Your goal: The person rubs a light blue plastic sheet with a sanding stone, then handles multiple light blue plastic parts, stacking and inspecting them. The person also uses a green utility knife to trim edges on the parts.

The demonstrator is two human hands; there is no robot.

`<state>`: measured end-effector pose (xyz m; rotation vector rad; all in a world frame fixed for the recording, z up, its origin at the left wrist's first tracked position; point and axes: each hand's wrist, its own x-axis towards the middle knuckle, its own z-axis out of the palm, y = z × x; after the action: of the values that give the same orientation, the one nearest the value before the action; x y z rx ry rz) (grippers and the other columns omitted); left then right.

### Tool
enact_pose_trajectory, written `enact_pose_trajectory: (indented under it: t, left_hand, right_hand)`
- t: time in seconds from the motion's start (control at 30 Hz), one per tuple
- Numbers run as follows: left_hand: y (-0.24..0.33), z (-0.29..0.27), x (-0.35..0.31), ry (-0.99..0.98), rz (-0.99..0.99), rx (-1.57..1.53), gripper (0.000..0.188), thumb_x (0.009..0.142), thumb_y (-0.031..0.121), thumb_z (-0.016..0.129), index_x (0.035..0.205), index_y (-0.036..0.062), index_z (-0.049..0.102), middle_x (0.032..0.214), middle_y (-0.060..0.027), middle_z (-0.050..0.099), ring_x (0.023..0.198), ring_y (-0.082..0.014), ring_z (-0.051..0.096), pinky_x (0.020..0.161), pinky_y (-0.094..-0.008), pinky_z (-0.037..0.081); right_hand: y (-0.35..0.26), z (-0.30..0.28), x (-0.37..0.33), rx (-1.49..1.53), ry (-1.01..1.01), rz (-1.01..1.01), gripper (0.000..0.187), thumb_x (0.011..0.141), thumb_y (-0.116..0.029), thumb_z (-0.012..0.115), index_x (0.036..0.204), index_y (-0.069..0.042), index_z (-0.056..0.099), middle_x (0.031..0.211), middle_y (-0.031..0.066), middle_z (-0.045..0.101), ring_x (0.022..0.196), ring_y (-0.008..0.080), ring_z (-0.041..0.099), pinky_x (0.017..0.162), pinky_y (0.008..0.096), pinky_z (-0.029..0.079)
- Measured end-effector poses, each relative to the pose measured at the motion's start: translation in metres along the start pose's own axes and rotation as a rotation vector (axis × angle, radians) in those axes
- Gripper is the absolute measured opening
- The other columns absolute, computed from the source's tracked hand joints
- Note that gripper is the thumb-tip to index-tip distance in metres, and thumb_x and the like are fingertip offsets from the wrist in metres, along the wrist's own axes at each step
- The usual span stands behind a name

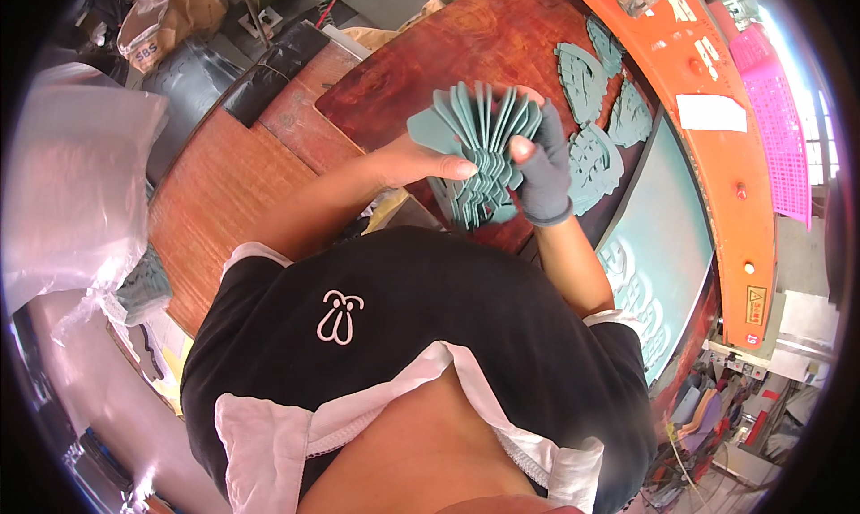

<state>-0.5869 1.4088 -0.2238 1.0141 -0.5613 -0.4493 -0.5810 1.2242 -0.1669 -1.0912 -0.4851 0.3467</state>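
Observation:
Between my two hands is a fanned stack of thin teal foam cutouts (484, 151), its leaves spread apart at the far end. My left hand (417, 163) grips the stack from the left, thumb pressed on its near face. My right hand (545, 173), in a grey glove with bare fingertips, closes on the right side, its thumb against the leaves. Some fingers of both hands are hidden behind the stack. Several more teal cutouts (596, 169) lie in loose piles on the reddish-brown board (403, 75), just right of my right hand.
A teal sheet (667, 227) with cut shapes lies at the right, beside an orange machine beam (739, 182). A pink basket (770, 120) stands beyond it. Left are a brown wooden tabletop (237, 191), a clear plastic bag (76, 182) and a black-covered block (278, 70).

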Motion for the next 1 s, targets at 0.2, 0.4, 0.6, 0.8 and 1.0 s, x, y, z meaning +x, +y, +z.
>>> enact_pose_trajectory:
  t: [0.2, 0.4, 0.6, 0.8, 1.0]
  left_hand:
    - [0.003, -0.005, -0.007, -0.144, -0.097, -0.093, 0.089, 0.070, 0.029, 0.081, 0.140, 0.0069, 0.030, 0.129, -0.0028, 0.045, 0.117, -0.0133, 0.044, 0.100, -0.0317, 0.036]
    - [0.004, 0.001, -0.005, -0.191, -0.115, 0.033, 0.069, 0.070, 0.023, 0.081, 0.126, 0.0053, 0.045, 0.113, -0.0034, 0.054, 0.108, -0.0149, 0.050, 0.093, -0.0320, 0.042]
    - [0.015, 0.019, 0.002, -0.141, 0.132, 0.607, 0.055, 0.073, 0.022, 0.078, 0.117, 0.0054, 0.051, 0.105, -0.0080, 0.061, 0.099, -0.0214, 0.058, 0.088, -0.0362, 0.046]
    - [0.031, 0.023, 0.008, 0.025, 0.633, 0.992, 0.045, 0.071, 0.023, 0.075, 0.106, 0.0027, 0.054, 0.110, -0.0129, 0.053, 0.099, -0.0295, 0.053, 0.086, -0.0396, 0.044]
    - [0.018, 0.030, 0.012, 0.191, 0.565, 0.959, 0.037, 0.077, 0.023, 0.068, 0.105, 0.0032, 0.057, 0.111, -0.0157, 0.058, 0.103, -0.0329, 0.056, 0.085, -0.0398, 0.044]
  right_hand:
    - [0.014, 0.006, -0.003, -0.260, 0.059, 0.039, 0.039, 0.083, -0.002, 0.061, 0.120, -0.004, 0.051, 0.119, 0.0063, 0.057, 0.108, 0.0128, 0.052, 0.092, 0.0288, 0.043]
    - [-0.003, 0.010, -0.002, -0.317, -0.049, 0.085, 0.049, 0.083, -0.006, 0.062, 0.128, -0.002, 0.045, 0.125, 0.0083, 0.052, 0.117, 0.0172, 0.049, 0.098, 0.0319, 0.040]
    - [-0.033, 0.004, 0.019, -1.202, -0.242, -0.494, 0.060, 0.078, -0.022, 0.070, 0.128, 0.000, 0.046, 0.128, 0.0185, 0.050, 0.120, 0.0302, 0.048, 0.101, 0.0383, 0.038]
    - [-0.039, 0.011, 0.026, -1.090, -0.152, -0.638, 0.068, 0.079, -0.041, 0.068, 0.127, 0.003, 0.045, 0.129, 0.0219, 0.047, 0.119, 0.0342, 0.048, 0.100, 0.0406, 0.039]
    - [-0.032, 0.024, 0.025, -1.298, -0.170, -0.526, 0.080, 0.066, -0.024, 0.080, 0.133, -0.003, 0.041, 0.122, 0.0160, 0.052, 0.109, 0.0248, 0.055, 0.093, 0.0366, 0.045]
